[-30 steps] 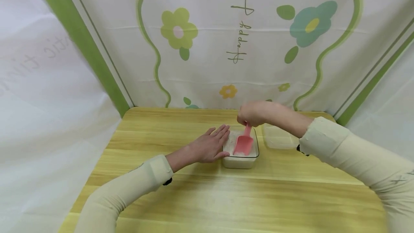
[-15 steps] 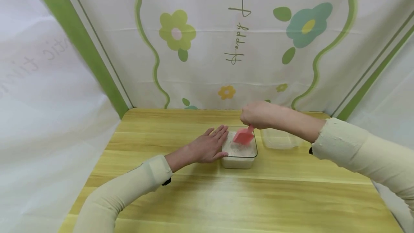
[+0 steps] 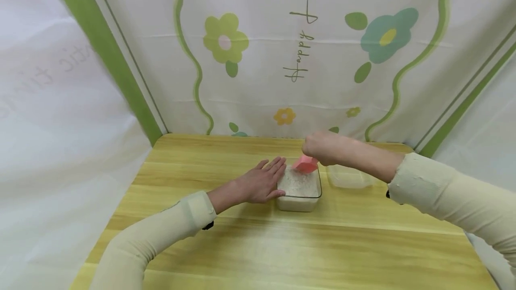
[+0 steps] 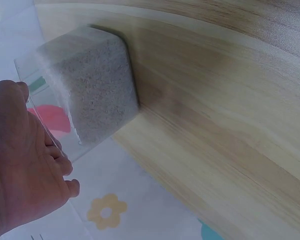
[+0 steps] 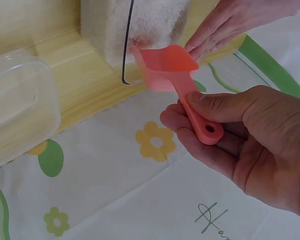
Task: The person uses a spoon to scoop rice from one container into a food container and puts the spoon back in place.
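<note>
A clear rectangular container, nearly full of pale, fine-grained contents, stands on the table. My left hand rests at its left rim with fingers extended, the thumb toward the front corner. In my right hand is a pink scoop, its handle pinched between thumb and fingers. The scoop's bowl is over the back part of the container, close above the contents, and looks bare inside in the right wrist view.
To the right of the container lies a clear plastic lid or shallow tray, partly behind the right forearm. The wooden table meets a white flowered curtain at its back edge.
The scoop has gone from the middle of the container toward its back, its bowl turning on the way. My right hand has shifted slightly right; the left hand stays at the rim.
</note>
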`<state>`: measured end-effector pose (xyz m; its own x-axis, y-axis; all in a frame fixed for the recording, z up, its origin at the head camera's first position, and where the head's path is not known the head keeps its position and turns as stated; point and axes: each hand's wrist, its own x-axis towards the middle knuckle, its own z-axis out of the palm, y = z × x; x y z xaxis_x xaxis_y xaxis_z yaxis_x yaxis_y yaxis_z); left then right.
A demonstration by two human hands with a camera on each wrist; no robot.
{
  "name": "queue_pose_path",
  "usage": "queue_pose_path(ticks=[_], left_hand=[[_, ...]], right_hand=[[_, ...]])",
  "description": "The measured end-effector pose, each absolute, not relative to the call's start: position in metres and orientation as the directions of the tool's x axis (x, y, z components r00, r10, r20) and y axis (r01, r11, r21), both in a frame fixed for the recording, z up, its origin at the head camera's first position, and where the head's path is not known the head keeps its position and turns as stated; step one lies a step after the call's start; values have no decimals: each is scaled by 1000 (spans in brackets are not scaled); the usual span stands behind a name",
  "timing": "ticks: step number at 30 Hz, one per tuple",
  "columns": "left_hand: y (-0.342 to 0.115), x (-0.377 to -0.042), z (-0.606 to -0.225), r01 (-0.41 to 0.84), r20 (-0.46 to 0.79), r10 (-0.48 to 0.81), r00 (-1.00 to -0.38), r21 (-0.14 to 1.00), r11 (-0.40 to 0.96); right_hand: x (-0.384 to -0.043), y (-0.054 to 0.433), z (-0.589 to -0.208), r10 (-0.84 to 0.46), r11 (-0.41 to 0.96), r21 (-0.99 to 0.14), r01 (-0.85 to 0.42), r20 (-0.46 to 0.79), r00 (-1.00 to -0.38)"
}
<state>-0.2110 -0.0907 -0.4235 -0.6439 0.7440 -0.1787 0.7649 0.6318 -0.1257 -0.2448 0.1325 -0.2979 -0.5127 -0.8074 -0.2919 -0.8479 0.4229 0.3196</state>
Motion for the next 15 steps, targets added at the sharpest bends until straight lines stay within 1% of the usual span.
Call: queue_pose_path(ticks=[6,11,15], left_hand=[[-90,-210,-424,763,-184,742,-645,-114,636],[-89,-211,-424,762,-188,739,-647,-114,638],[-88,-211,-425,761,-183,739,-649,-133,635]], right_hand=[[-249,132,-309,-772,486,292,-824,-298,-561],[-250,130,-318,-777,485,361,-797,-241,-582],[-250,129,-329,-803,455,422,-784,-186,-566]])
